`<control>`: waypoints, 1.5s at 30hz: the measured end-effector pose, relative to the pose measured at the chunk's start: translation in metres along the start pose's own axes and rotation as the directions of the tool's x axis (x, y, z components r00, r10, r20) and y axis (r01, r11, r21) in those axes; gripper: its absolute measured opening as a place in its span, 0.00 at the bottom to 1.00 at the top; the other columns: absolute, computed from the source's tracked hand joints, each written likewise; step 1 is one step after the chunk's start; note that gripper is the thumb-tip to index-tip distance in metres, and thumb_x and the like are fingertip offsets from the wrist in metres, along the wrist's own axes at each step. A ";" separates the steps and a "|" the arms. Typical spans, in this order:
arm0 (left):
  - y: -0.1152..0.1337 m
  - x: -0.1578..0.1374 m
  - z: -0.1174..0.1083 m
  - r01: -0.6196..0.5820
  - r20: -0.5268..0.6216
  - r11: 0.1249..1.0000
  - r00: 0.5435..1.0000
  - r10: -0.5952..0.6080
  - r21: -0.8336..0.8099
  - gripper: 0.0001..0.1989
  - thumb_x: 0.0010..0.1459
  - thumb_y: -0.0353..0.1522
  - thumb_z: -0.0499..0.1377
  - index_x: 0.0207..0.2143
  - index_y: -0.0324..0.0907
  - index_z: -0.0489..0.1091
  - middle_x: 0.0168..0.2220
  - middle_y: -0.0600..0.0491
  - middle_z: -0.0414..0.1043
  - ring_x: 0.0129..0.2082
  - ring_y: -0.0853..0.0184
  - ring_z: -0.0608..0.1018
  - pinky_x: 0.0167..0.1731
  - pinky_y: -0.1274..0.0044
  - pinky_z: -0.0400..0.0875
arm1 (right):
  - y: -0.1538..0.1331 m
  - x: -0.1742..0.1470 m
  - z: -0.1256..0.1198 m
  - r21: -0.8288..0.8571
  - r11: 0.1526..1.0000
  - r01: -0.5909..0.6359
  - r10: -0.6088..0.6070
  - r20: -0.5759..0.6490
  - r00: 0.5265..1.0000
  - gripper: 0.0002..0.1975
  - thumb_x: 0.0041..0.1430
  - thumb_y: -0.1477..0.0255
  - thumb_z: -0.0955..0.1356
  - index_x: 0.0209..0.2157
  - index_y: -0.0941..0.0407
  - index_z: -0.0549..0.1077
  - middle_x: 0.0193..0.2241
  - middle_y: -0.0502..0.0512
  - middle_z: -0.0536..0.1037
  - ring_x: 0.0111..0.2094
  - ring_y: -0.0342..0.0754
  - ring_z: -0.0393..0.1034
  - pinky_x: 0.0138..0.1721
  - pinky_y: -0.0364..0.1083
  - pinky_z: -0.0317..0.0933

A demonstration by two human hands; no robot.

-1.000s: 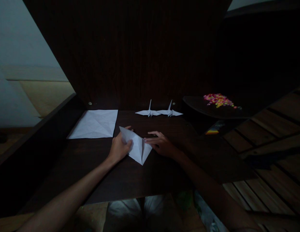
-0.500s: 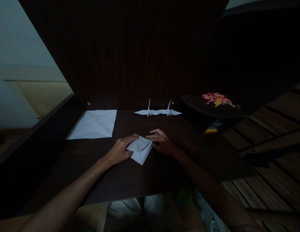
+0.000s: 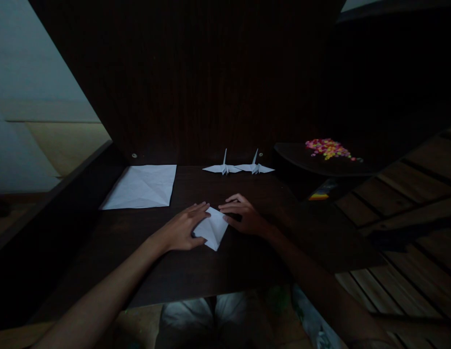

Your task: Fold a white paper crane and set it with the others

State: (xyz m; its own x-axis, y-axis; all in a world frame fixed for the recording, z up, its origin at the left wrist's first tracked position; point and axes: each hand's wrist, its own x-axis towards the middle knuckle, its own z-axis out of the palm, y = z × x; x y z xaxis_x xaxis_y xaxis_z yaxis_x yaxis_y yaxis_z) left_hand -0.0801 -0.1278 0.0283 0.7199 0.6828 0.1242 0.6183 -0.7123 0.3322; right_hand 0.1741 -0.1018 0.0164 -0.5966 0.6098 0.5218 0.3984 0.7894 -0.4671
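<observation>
A folded square of white origami paper [image 3: 217,227] lies on the dark desk, one corner toward me, with creases running down it. My left hand [image 3: 187,227] rests over its left side, fingers stretched along the upper left edge and thumb apart on the lower left part. At the right corner is my right hand [image 3: 244,215], its thumb at the paper's edge and its fingers extended and apart above the corner. Both hands are open. The left hand covers part of the paper.
Two white paper cranes [image 3: 224,168] stand side by side at the desk's back panel. A creased white sheet [image 3: 141,186] lies at the back left. On a raised dark shelf [image 3: 319,167] to the right sits a pile of small colourful pieces [image 3: 330,148]. A side board [image 3: 58,194] bounds the left.
The paper's raised upper flap has come down flat, so the paper now shows a plain diamond. My left thumb has moved toward me onto its lower left part; my right hand has barely moved.
</observation>
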 end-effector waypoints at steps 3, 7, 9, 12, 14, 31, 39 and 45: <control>0.001 0.001 0.000 0.026 0.024 0.999 0.999 -0.027 0.034 0.34 0.50 0.41 0.63 0.57 0.37 0.61 0.65 0.36 0.51 0.66 0.52 0.54 0.62 0.58 0.52 | 0.001 -0.001 0.002 -0.005 1.000 -0.009 0.009 0.061 0.998 0.14 0.57 0.70 0.69 0.46 0.53 0.77 0.44 0.56 0.80 0.49 0.55 0.66 0.48 0.58 0.64; 0.004 0.001 -0.001 0.060 0.041 0.996 0.997 -0.063 0.069 0.39 0.51 0.47 0.61 0.60 0.36 0.57 0.65 0.35 0.49 0.66 0.52 0.53 0.62 0.58 0.50 | 0.004 -0.003 0.003 -0.038 0.999 -0.010 0.014 0.104 0.995 0.14 0.57 0.68 0.70 0.46 0.52 0.77 0.46 0.55 0.79 0.50 0.56 0.65 0.49 0.59 0.63; 0.004 0.000 -0.003 0.076 0.042 0.994 0.996 -0.080 0.081 0.40 0.52 0.49 0.60 0.61 0.36 0.56 0.65 0.35 0.49 0.66 0.51 0.53 0.62 0.58 0.51 | 0.006 -0.003 0.003 -0.053 0.999 -0.012 0.018 0.112 0.994 0.14 0.57 0.68 0.70 0.46 0.51 0.77 0.47 0.54 0.78 0.50 0.55 0.65 0.48 0.58 0.63; 0.001 -0.003 -0.006 0.095 0.015 0.991 0.995 -0.097 0.098 0.41 0.54 0.53 0.56 0.61 0.36 0.56 0.64 0.36 0.53 0.65 0.50 0.55 0.61 0.57 0.53 | 0.008 -0.003 0.003 -0.070 0.997 -0.029 0.036 0.110 0.993 0.14 0.58 0.68 0.69 0.46 0.51 0.77 0.47 0.53 0.78 0.50 0.55 0.65 0.48 0.58 0.63; -0.002 -0.004 -0.008 0.107 -0.023 0.989 0.994 -0.105 0.103 0.40 0.55 0.54 0.54 0.61 0.37 0.57 0.62 0.39 0.58 0.64 0.49 0.58 0.60 0.56 0.54 | 0.010 -0.003 0.003 -0.087 0.995 -0.048 0.057 0.101 0.993 0.13 0.59 0.69 0.69 0.46 0.52 0.77 0.47 0.53 0.78 0.50 0.55 0.64 0.48 0.58 0.63; -0.021 0.002 0.002 0.086 -0.314 0.996 0.947 -0.071 0.036 0.21 0.59 0.41 0.58 0.52 0.43 0.69 0.58 0.47 0.66 0.58 0.55 0.64 0.56 0.60 0.63 | 0.007 -0.003 -0.001 -0.187 0.972 -0.141 0.166 0.125 0.978 0.22 0.54 0.59 0.71 0.50 0.52 0.75 0.52 0.54 0.74 0.53 0.58 0.62 0.51 0.60 0.60; -0.017 -0.002 -0.002 0.021 -0.163 0.990 0.987 0.002 0.139 0.25 0.59 0.47 0.56 0.53 0.42 0.70 0.53 0.48 0.72 0.60 0.52 0.63 0.56 0.56 0.59 | 0.006 -0.003 -0.007 -0.207 0.963 -0.174 0.229 0.279 0.933 0.35 0.52 0.51 0.69 0.59 0.49 0.64 0.59 0.57 0.66 0.63 0.64 0.50 0.56 0.70 0.49; -0.014 -0.006 -0.004 0.046 -0.050 0.986 0.998 -0.039 0.160 0.40 0.53 0.56 0.54 0.61 0.42 0.60 0.61 0.46 0.61 0.65 0.48 0.54 0.60 0.53 0.49 | 0.013 -0.004 -0.013 -0.150 0.976 -0.159 0.205 0.378 0.903 0.41 0.49 0.50 0.70 0.62 0.47 0.58 0.63 0.54 0.58 0.67 0.65 0.36 0.62 0.69 0.38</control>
State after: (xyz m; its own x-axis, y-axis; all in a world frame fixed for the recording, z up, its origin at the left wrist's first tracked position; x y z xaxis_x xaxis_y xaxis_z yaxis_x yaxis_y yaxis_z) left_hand -0.0937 -0.1213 0.0266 0.6787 0.7173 0.1578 0.6935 -0.6966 0.1836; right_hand 0.1909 -0.0929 0.0171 -0.7201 0.6858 0.1054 0.5880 0.6839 -0.4318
